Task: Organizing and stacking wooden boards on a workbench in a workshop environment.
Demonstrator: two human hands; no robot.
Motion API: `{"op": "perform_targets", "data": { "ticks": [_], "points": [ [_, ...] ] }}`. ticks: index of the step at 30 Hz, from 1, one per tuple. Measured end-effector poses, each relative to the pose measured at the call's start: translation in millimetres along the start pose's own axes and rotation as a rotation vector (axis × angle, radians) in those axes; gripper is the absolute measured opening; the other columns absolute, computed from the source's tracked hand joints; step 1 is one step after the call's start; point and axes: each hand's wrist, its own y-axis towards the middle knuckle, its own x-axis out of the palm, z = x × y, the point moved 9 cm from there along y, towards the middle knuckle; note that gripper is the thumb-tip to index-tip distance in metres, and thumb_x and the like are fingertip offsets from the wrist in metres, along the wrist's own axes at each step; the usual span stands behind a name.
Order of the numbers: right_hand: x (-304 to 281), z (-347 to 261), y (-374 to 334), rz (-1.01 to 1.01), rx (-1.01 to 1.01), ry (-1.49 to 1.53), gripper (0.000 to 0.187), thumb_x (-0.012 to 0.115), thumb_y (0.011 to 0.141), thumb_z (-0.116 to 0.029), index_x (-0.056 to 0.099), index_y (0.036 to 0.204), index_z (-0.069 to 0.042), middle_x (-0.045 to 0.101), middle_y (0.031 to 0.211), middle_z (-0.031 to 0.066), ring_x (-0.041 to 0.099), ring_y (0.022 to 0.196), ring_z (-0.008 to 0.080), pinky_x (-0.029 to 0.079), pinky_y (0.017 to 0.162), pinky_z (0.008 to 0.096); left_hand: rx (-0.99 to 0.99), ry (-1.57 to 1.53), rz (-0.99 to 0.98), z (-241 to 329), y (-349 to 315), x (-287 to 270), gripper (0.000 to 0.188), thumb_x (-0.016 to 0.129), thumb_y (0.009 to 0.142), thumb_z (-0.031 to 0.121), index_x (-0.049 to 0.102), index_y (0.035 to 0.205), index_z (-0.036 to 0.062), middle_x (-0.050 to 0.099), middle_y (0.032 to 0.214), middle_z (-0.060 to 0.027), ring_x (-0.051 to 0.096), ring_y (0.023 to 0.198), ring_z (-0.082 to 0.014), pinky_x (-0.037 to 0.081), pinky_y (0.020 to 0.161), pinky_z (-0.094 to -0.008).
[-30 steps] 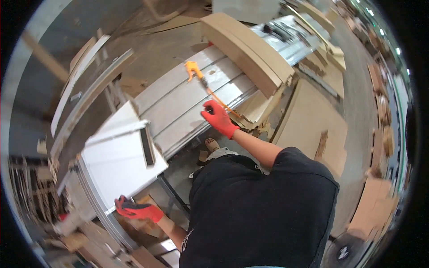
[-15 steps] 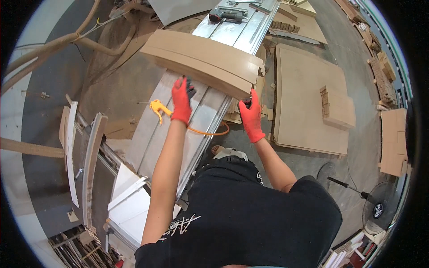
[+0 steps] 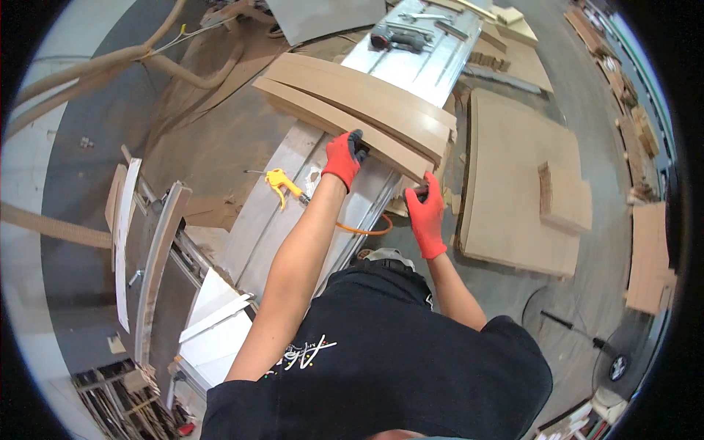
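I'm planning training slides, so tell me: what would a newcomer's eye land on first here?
Probably the red-gloved left hand and right hand, at the near edge and right end of the curved tan boards, upper middle. Next, likely the yellow air gun lying left of the hands on the grooved table, with its orange hose.

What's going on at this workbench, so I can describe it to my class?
A person in red gloves is handling a curved brown board on a long metal workbench. The left hand grips its near edge; the right hand is at its right end. A gap shows between it and the curved boards behind. A yellow air gun lies on the bench nearby, and a power tool lies farther along.
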Motion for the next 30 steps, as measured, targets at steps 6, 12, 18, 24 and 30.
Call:
{"op": "perform_targets", "data": {
  "ticks": [6, 12, 18, 24, 30],
  "points": [
    [22.8, -118.2, -25.4, 0.059, -0.696, -0.717, 0.073, 0.082, 0.078, -0.033, 0.053, 0.139, -0.005, 0.054, 0.133, 0.0195, 0.052, 0.121, 0.0380, 0.046, 0.098, 0.0458, 0.070, -0.029, 0.006, 8.1, -63.5, -30.5, 0.020, 0.076, 0.090, 0.010, 0.065, 0.105, 0.0037, 0.069, 0.092, -0.0065, 0.069, 0.079, -0.0183, 0.060, 0.066, -0.0332],
    [98.5, -64.0, -37.9, -0.774, -0.206, -0.182, 0.065, 0.077, 0.082, -0.026, 0.054, 0.138, 0.000, 0.067, 0.119, 0.0195, 0.066, 0.109, 0.0364, 0.053, 0.090, 0.0427, 0.297, 0.135, 0.103, 36.0, -145.5, -74.8, 0.034, 0.075, 0.093, 0.012, 0.058, 0.121, 0.0039, 0.065, 0.103, -0.0043, 0.067, 0.091, -0.0153, 0.061, 0.078, -0.0348],
    [119.7, -73.1, -85.5, -1.181, 0.105, 0.102, 0.058, 0.077, 0.085, -0.016, 0.056, 0.137, -0.001, 0.063, 0.111, 0.0026, 0.056, 0.101, 0.0116, 0.047, 0.090, 0.0291, 0.337, -0.144, -0.063, 128.8, -219.0, -70.7, 0.054, 0.069, 0.100, 0.016, 0.045, 0.147, 0.0045, 0.063, 0.133, -0.0098, 0.067, 0.111, -0.0194, 0.056, 0.093, -0.0366],
    [153.2, -78.2, -112.7, -1.453, 0.185, 0.177, 0.062, 0.080, 0.082, -0.012, 0.055, 0.137, 0.002, 0.064, 0.107, 0.0047, 0.058, 0.099, 0.0125, 0.048, 0.088, 0.0299, 0.568, 0.069, 0.218, 172.5, -286.8, -97.5, 0.044, 0.070, 0.098, 0.010, 0.052, 0.137, 0.0015, 0.069, 0.122, -0.0091, 0.067, 0.108, -0.0183, 0.056, 0.093, -0.0339],
    [174.5, -100.1, -135.9, -1.640, 0.192, 0.253, 0.065, 0.082, 0.081, -0.011, 0.053, 0.137, 0.003, 0.065, 0.099, 0.0054, 0.062, 0.091, 0.0137, 0.051, 0.084, 0.0309, 0.694, -0.008, 0.271, 185.4, -327.7, -114.7, 0.052, 0.065, 0.102, 0.016, 0.046, 0.148, -0.0010, 0.067, 0.130, -0.0175, 0.069, 0.112, -0.0275, 0.055, 0.097, -0.0390]
  ]
}}
